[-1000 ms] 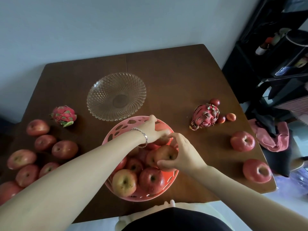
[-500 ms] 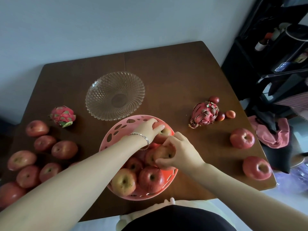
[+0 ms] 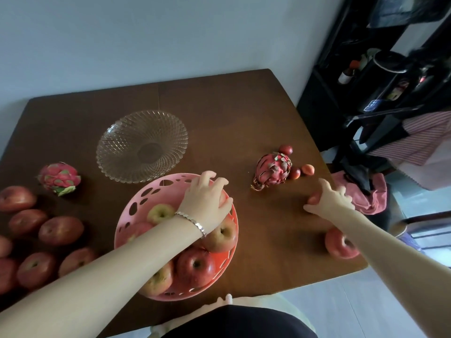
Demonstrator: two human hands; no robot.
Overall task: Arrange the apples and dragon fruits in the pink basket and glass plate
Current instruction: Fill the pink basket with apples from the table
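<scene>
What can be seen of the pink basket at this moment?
The pink basket is a round, plastic-looking bowl with oval cut-outs through its wall. It sits upright on the brown table, near the front edge, just in front of the empty glass plate. Several apples fill it. The left hand rests on fruit at its far rim.

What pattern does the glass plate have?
Clear, with a diamond-cut swirl pattern, seen in the head view.

Pink basket [image 3: 136, 203], centre of the table [image 3: 244, 113], holds several apples; my left hand [image 3: 207, 201] rests fingers spread on one at its 1 o'clock rim. My right hand [image 3: 329, 200], at 3 o'clock, curls over a loose apple [image 3: 313, 198]. Glass plate [image 3: 142, 146] sits bare at 11 o'clock.
</scene>
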